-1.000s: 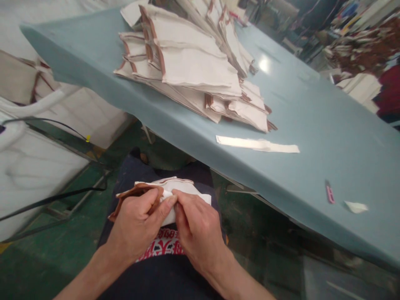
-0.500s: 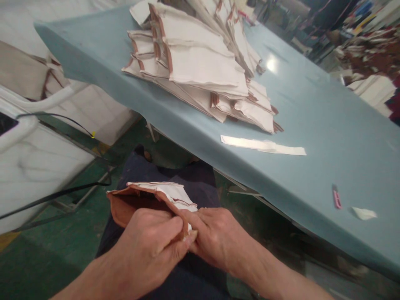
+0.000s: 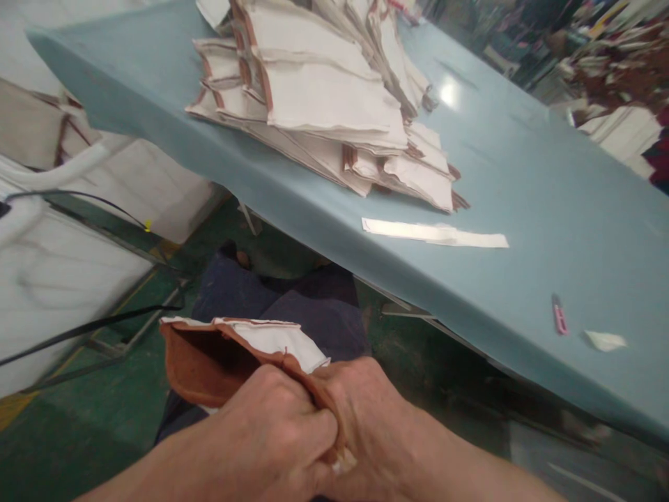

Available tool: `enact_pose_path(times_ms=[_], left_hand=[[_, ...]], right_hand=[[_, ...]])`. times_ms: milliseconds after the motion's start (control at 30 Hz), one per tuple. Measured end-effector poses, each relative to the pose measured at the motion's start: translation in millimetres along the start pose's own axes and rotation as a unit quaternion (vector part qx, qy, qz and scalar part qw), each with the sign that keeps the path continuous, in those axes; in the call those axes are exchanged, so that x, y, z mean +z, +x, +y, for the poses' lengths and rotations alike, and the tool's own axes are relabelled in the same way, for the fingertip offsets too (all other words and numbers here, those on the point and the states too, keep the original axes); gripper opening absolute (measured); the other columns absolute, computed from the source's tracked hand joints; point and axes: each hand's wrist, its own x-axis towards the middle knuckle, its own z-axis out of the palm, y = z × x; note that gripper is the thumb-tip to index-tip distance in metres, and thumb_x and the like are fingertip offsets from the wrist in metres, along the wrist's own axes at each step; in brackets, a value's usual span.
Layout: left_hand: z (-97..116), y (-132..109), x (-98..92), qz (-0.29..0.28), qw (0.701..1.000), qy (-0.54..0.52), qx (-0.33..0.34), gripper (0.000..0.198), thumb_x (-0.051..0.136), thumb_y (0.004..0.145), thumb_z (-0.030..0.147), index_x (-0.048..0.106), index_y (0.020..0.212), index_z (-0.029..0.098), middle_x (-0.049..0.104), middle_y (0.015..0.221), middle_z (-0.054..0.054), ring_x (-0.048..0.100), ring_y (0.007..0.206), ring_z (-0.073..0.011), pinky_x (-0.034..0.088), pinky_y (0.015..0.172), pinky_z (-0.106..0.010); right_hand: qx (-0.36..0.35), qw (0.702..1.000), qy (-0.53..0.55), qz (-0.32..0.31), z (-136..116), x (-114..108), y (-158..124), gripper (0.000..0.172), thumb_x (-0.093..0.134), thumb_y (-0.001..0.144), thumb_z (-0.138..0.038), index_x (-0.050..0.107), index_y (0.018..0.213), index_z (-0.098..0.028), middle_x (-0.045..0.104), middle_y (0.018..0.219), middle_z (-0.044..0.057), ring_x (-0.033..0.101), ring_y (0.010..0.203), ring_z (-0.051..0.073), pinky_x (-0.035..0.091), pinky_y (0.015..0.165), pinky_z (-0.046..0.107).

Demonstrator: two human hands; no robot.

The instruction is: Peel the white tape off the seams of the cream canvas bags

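A fabric pouch (image 3: pixel 196 366), rust-brown inside and white outside, is held above my lap with its mouth gaping to the left. My left hand (image 3: pixel 282 425) is closed on its near edge, fingers curled into the opening. Pressed up against it, my right hand (image 3: pixel 368 411) grips the right end of the pouch from the outer side. Both sets of fingertips are largely hidden in the folds. A bit of white material shows between the hands at the bottom.
On the blue-covered table (image 3: pixel 523 181) lie stacked cream pieces with brown edges (image 3: pixel 329 90), a pale strip (image 3: pixel 433 232), a pink-handled cutter (image 3: pixel 559 317) and a small pale scrap (image 3: pixel 605 340). White wrapped bundles (image 3: pixel 63 279) and a black cable (image 3: pixel 104 317) are at left.
Both hands have come lower and nearer to me with the pouch. Its brown mouth gapes wider at the left. The table view has shifted slightly up and left.
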Motion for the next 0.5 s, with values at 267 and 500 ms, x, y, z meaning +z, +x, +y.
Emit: enact_pose_path(times_ms=[267,500], left_hand=[[-10,7,5.3,0.053,0.979,-0.163,-0.111,0.029,0.065,0.097,0.003,0.058,0.076,0.022,0.071,0.072,0.005,0.069,0.064,-0.0163,0.041,0.063,-0.037],[-16,9,-12.9,0.035,0.979,-0.171,-0.101,0.028,0.067,0.108,0.017,0.065,0.081,0.022,0.08,0.084,0.002,0.076,0.083,-0.0194,0.05,0.08,-0.032]], right_hand=[[0.065,0.996,-0.058,-0.028,-1,-5,9,0.012,0.08,0.085,-0.028,0.072,0.089,-0.021,0.083,0.086,0.008,0.075,0.07,0.024,0.03,0.054,0.031],[-0.055,0.992,0.109,0.044,54,-43,-27,0.067,0.092,0.086,-0.077,0.081,0.124,-0.022,0.088,0.111,0.008,0.082,0.098,0.027,0.056,0.081,0.033]])
